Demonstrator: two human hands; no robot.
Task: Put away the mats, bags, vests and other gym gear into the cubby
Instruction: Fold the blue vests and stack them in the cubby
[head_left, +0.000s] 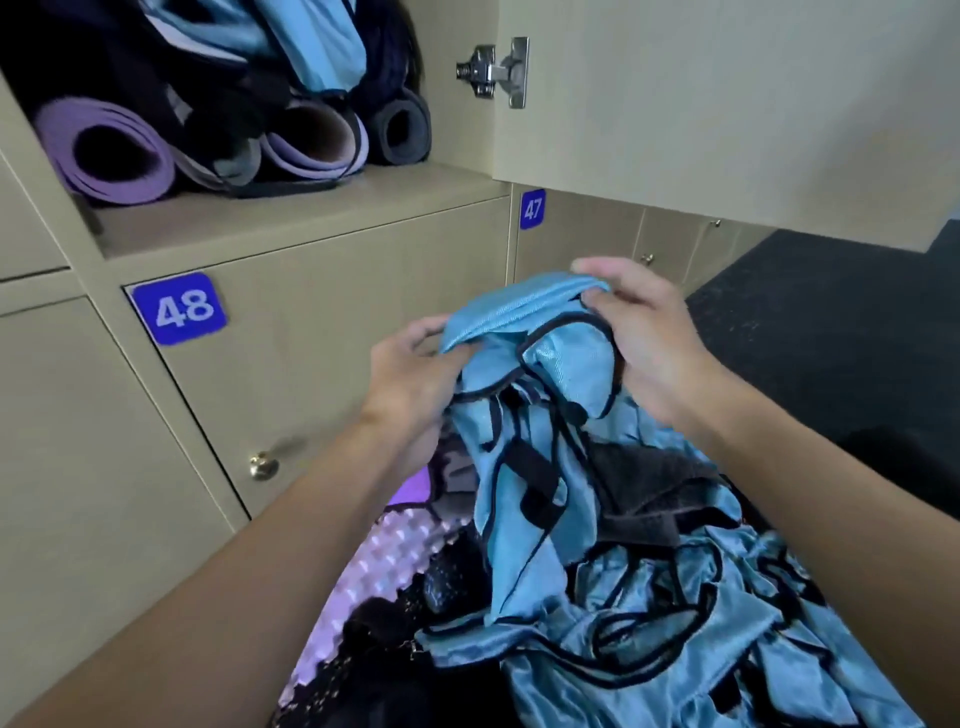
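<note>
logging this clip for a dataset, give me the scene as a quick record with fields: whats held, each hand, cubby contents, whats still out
held item: blue vest, black trim, raised above the pile
left hand: grips the vest's edge
right hand: pinches the vest's top
open cubby: purple rolled mat, dark grey rolled mat, blue fabric on top
still out: pile of blue vests, purple textured mat
below the cubby: door 48, door 47, both closed
</note>
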